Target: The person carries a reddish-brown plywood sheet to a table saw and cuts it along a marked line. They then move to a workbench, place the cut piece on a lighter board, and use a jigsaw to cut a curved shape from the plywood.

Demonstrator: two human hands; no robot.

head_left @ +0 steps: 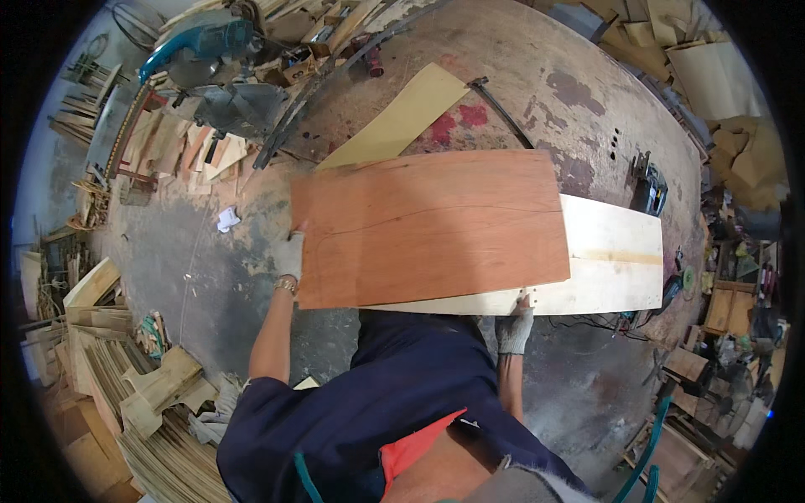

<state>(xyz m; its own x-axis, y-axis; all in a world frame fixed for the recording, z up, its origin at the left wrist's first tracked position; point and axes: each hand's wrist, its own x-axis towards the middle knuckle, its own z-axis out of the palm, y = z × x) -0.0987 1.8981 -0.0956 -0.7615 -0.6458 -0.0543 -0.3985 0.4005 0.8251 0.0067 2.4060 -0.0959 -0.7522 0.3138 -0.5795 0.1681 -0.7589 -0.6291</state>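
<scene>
A reddish-brown plywood sheet (428, 226) with a curved line across it lies over a longer pale wooden board (616, 251), which sticks out on the right and along the near edge. My left hand (289, 256), in a light work glove, grips the brown sheet's left edge; its fingertips are hidden beneath. Also gloved, my right hand (514, 329) closes on the near edge of the pale board, thumb on top. Whether that thumb touches the brown sheet too, I cannot tell.
Past the sheets are a yellowish panel (402, 113), a dark metal bar (503, 113) and a teal saw (201, 46). A dark power tool (650, 189) sits beyond the pale board. Stacked wood strips (151, 444) fill the lower left; scrap wood and boxes line the right.
</scene>
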